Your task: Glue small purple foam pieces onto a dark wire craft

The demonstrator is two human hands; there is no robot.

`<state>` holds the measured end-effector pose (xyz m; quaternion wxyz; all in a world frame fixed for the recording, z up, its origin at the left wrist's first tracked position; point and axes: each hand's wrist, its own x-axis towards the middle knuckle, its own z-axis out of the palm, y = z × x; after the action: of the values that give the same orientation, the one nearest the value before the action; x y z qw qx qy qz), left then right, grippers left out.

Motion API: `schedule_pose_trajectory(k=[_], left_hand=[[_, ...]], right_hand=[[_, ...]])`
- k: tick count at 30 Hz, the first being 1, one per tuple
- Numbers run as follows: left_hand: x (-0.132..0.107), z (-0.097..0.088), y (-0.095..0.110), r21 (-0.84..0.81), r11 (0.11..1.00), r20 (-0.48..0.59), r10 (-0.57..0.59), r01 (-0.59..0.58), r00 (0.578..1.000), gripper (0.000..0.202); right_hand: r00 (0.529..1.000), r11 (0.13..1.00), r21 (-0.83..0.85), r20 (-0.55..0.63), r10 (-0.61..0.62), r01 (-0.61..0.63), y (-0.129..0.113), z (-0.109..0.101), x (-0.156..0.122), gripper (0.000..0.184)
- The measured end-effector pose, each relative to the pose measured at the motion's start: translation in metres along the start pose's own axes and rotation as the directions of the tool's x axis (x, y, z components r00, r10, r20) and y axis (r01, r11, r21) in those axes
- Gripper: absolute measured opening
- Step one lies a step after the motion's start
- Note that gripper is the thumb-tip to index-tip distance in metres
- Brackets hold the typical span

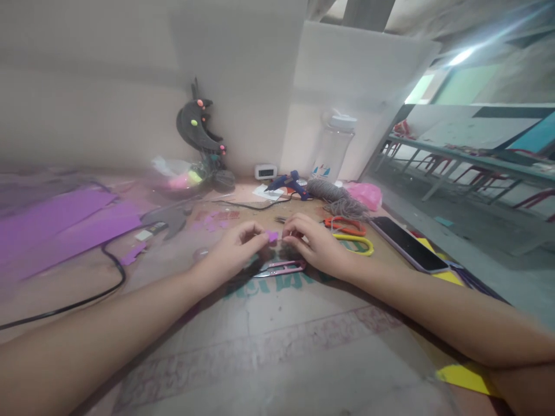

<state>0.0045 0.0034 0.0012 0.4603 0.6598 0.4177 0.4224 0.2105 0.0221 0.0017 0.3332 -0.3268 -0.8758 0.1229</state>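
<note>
My left hand (243,245) pinches a small purple piece (272,236), foam or paper, between thumb and forefinger. Just to its right, my right hand (313,241) is closed with its fingertips pressed together; whatever they hold is too small to make out. Thread snips with pink handles (284,267) lie on the table below both hands. Behind my right hand rest orange-handled scissors or pliers (347,226) and a yellow-handled pair of scissors (362,245), partly covered by the hand. Small purple scraps (212,222) are scattered beyond my left hand.
Purple sheets (65,225) cover the left side. At the back stand a black crescent ornament (193,124), a small white clock (265,172), a blue glue gun (289,184), grey yarn (332,193) and a clear bottle (333,147). A phone (410,244) lies at the right edge. A black cable (117,271) crosses the left.
</note>
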Motion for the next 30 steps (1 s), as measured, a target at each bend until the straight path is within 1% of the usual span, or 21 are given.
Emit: schedule_pose_trajectory(k=[2,3,4,5,6,7,8,10,12,14,16,18,20,22,24,26,27,28,29,30], left_hand=[[0.000,0.000,0.002,-0.099,0.995,-0.109,-0.035,0.025,0.993,0.024],[0.000,-0.001,0.002,-0.124,0.992,-0.160,-0.053,0.033,0.986,0.024],[0.001,-0.002,0.003,-0.115,0.993,-0.199,-0.059,0.036,0.978,0.025],[0.001,-0.003,0.003,-0.094,0.995,-0.224,-0.057,0.037,0.973,0.025],[0.001,-0.004,0.003,-0.079,0.996,-0.232,-0.059,0.042,0.971,0.026],[0.002,-0.004,0.003,-0.069,0.997,-0.234,-0.059,0.044,0.971,0.026],[0.002,-0.005,0.002,-0.062,0.997,-0.232,-0.057,0.043,0.971,0.026],[0.002,-0.006,0.001,-0.046,0.998,-0.235,-0.044,0.034,0.971,0.025],[0.003,-0.007,-0.001,-0.020,1.000,-0.248,-0.012,0.008,0.969,0.025],[0.003,-0.007,-0.003,0.002,1.000,-0.258,0.021,-0.021,0.966,0.026],[0.003,-0.008,-0.004,0.016,0.999,-0.265,0.041,-0.038,0.963,0.027],[0.003,-0.007,-0.003,0.012,0.999,-0.266,0.040,-0.038,0.963,0.027],[0.003,-0.007,-0.001,0.001,0.999,-0.268,0.032,-0.033,0.963,0.026],[0.002,-0.006,0.002,0.004,1.000,-0.301,0.025,-0.025,0.953,0.025],[0.001,-0.006,0.005,0.008,1.000,-0.352,0.013,-0.010,0.936,0.023],[0.001,-0.005,0.007,-0.018,0.999,-0.349,-0.033,0.029,0.937,0.022],[0.001,-0.005,0.007,-0.037,0.999,-0.341,-0.049,0.038,0.939,0.022],[0.001,-0.005,0.007,-0.052,0.998,-0.328,-0.060,0.046,0.943,0.022],[0.001,-0.005,0.007,-0.059,0.997,-0.317,-0.063,0.047,0.946,0.022],[0.001,-0.005,0.006,-0.057,0.997,-0.309,-0.061,0.045,0.949,0.021]], right_hand=[[0.992,0.991,0.064,-0.045,0.118,-0.115,-0.002,-0.008,0.001,0.011],[0.981,0.976,0.111,-0.037,0.192,-0.187,-0.004,-0.013,0.001,0.017],[0.966,0.954,0.158,0.017,0.257,-0.256,-0.006,-0.018,0.001,0.023],[0.951,0.935,0.180,0.114,0.288,-0.305,-0.008,-0.023,0.001,0.026],[0.932,0.931,0.167,0.225,0.283,-0.323,-0.010,-0.028,0.000,0.026],[0.910,0.943,0.120,0.325,0.257,-0.309,-0.011,-0.031,-0.001,0.024],[0.895,0.963,0.049,0.385,0.226,-0.264,-0.013,-0.033,-0.003,0.024],[0.880,0.984,-0.096,0.439,0.180,-0.153,-0.016,-0.034,-0.006,0.029],[0.876,0.980,-0.179,0.455,0.162,-0.088,-0.017,-0.032,-0.009,0.025],[0.866,0.982,-0.179,0.477,0.147,-0.068,-0.018,-0.030,-0.008,0.019],[0.857,0.990,-0.122,0.500,0.127,-0.075,-0.017,-0.031,-0.006,0.020],[0.850,0.989,-0.004,0.511,0.128,-0.147,-0.012,-0.034,-0.004,0.023],[0.860,0.944,0.161,0.476,0.183,-0.289,-0.005,-0.036,-0.002,0.024],[0.877,0.853,0.333,0.408,0.254,-0.402,0.006,-0.034,-0.001,0.025],[0.890,0.773,0.456,0.328,0.316,-0.442,0.018,-0.029,0.000,0.025],[0.895,0.741,0.503,0.225,0.385,-0.445,0.030,-0.023,0.002,0.023],[0.891,0.752,0.484,0.165,0.422,-0.446,0.036,-0.020,0.003,0.023],[0.886,0.789,0.417,0.107,0.451,-0.452,0.041,-0.018,0.004,0.023],[0.885,0.839,0.297,0.049,0.463,-0.456,0.045,-0.017,0.005,0.023],[0.891,0.882,0.142,0.002,0.454,-0.449,0.048,-0.017,0.005,0.024]])
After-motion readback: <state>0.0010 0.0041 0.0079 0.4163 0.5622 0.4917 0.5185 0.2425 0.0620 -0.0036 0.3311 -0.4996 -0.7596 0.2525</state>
